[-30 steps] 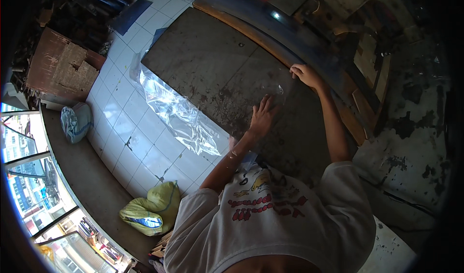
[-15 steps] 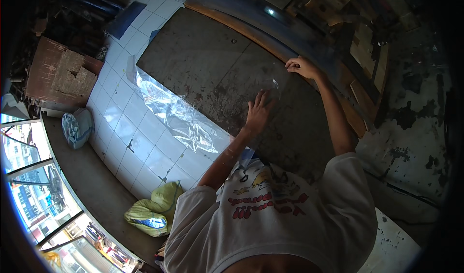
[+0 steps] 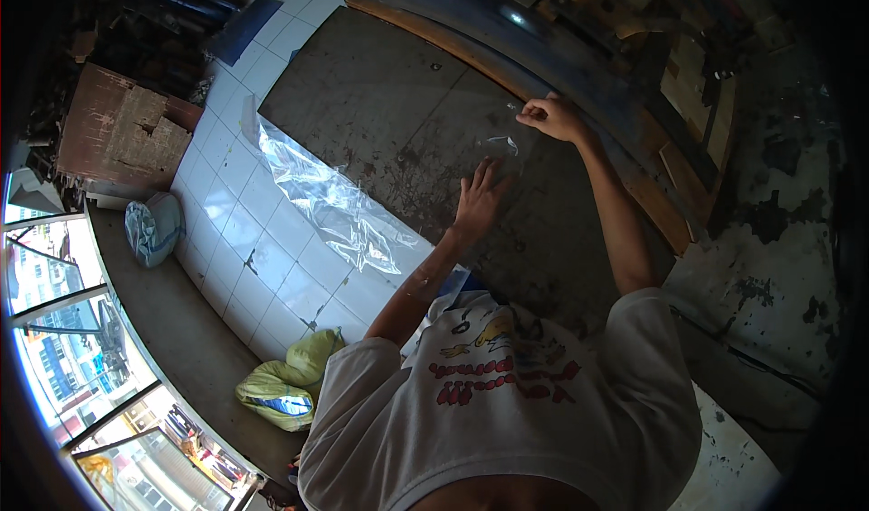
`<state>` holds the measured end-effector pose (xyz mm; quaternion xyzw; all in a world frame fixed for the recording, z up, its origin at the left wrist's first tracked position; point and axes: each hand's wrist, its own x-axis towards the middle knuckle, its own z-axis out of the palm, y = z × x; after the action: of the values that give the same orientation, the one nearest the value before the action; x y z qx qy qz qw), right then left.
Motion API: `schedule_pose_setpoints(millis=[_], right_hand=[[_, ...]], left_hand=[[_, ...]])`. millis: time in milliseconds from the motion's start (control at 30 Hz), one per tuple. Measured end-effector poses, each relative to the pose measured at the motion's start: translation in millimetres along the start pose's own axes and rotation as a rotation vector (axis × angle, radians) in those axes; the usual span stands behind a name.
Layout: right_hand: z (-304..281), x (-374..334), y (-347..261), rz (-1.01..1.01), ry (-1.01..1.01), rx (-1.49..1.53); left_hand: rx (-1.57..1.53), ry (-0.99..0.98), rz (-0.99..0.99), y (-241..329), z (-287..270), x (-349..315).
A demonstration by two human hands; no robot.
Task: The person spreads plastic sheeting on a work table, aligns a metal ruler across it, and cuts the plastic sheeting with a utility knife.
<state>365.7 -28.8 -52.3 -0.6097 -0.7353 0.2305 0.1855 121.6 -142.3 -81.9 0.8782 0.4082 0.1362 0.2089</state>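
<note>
A clear plastic film (image 3: pixel 339 205) lies across a dark, scuffed board (image 3: pixel 380 85) and hangs over its left edge, where it is crumpled and shiny. My left hand (image 3: pixel 480 199) rests on the film over the board, palm down with the fingers spread. Farther right, near the board's right edge, my right hand (image 3: pixel 554 119) has its fingers pinched together at the film. Glints show beside its fingertips, and a small raised fold stands in the film between my hands. The film's exact outline on the board is hard to make out.
A long curved wooden edge (image 3: pixel 425 33) with a dark blue surface runs along the board's far right side. White tiles (image 3: pixel 272 248) lie to the left, with a yellow-green sack (image 3: pixel 317 357) and a pale bundle (image 3: pixel 152 230) nearby. A broken brown panel (image 3: pixel 122 131) stands farther left.
My right hand has moved slightly left, inward over the board, with its fingers closing more. The raised fold in the film has shifted a little left. My left hand stays spread on the film.
</note>
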Motion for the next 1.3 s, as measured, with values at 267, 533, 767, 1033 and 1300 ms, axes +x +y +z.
schedule_pose_setpoints(millis=[267, 533, 767, 1033, 1300], right_hand=[[51, 87, -67, 0.024, -0.292, 0.191], [65, 97, -39, 0.0, -0.063, 0.256], [68, 96, -32, 0.063, -0.026, 0.087], [74, 92, -44, 0.076, 0.067, -0.028], [103, 94, -39, 0.108, 0.279, 0.074]], left_hand=[[-0.002, 0.013, 0.0, -3, 12, -1], [-0.105, 0.07, -0.008, -11, 13, 0], [-0.224, 0.097, 0.005, -11, 5, 1], [-0.199, 0.118, 0.007, -14, 9, -3], [-0.131, 0.056, 0.041, -13, -6, 0]])
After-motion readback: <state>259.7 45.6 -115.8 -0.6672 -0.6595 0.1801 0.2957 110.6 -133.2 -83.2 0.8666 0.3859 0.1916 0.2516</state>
